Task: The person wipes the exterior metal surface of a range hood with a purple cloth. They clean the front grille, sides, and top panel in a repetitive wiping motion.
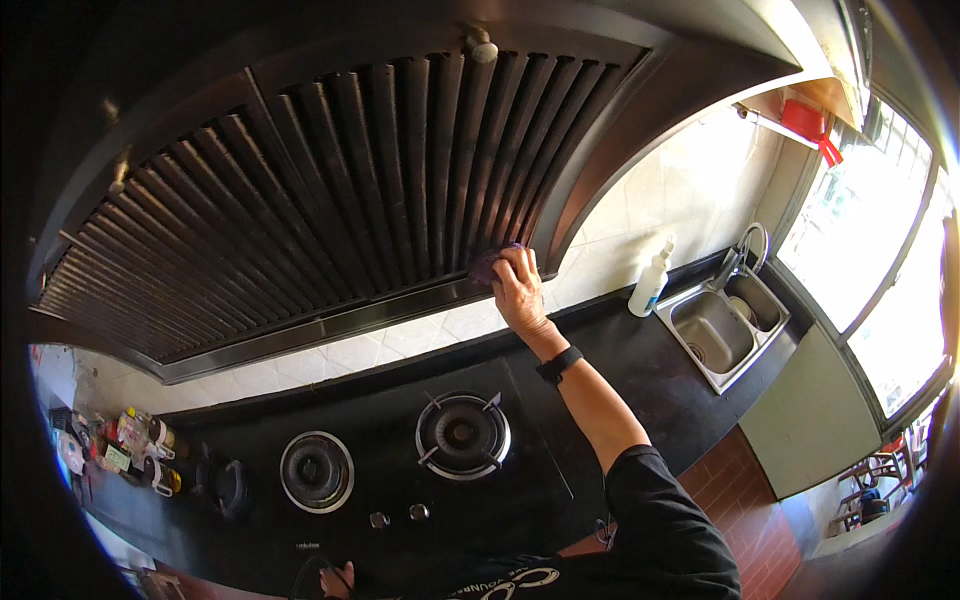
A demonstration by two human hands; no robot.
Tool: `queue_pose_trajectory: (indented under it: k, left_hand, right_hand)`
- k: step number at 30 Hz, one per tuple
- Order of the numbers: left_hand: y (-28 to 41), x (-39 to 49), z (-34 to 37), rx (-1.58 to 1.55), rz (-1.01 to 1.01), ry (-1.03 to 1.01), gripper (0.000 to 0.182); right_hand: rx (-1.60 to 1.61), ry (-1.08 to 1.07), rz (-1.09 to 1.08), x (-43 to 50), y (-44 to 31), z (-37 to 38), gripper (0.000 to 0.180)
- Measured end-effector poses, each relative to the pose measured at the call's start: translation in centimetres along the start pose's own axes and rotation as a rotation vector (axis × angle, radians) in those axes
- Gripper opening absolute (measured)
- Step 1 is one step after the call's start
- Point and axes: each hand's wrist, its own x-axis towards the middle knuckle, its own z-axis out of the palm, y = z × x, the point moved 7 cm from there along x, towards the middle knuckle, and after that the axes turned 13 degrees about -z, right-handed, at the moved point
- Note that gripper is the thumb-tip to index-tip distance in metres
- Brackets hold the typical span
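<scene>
My right hand (519,292), with a black band on its wrist, presses a bunched purple cloth (487,266) against the lower right corner of the range hood's slatted filter (420,172). The slats are dark metal, and a metal rail (322,328) runs along their lower edge. Part of my left hand (337,580) shows low in the picture, at the front edge of the black gas hob (390,420). A thin dark cord loops beside it; whether the fingers hold it is unclear. Two burners lie below the hood, the right burner (463,435) with a pan support on it.
A white spray bottle (649,281) stands on the black counter (600,330), left of a steel double sink (712,330). Bottles and jars (135,442) crowd the left end, near a loose black pan support (222,484). A window (862,225) is at right.
</scene>
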Motion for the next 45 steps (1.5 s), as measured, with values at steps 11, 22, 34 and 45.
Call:
queue_pose_trajectory:
  k: [11,22,34,45]
  left_hand:
    - [-0.7,0.7,0.8,0.098,-0.436,-0.036,0.079]
    - [0.4,-0.9,-0.8,-0.017,-0.195,0.010,0.076]
    - [0.5,-1.9,-1.1,-0.041,-0.197,0.105,0.065]
    - [0.8,-1.2,-0.9,0.034,-0.083,0.070,0.067]
  right_hand:
    - [0.379,-0.390,0.215,-2.2,0.2,-2.6,0.029]
    - [-0.139,0.216,0.553,0.8,2.9,-4.1,0.037]
    - [-0.247,-0.059,0.536,-1.5,-2.9,1.3,0.025]
    - [-0.119,-0.025,0.368,1.2,-9.6,5.4,0.015]
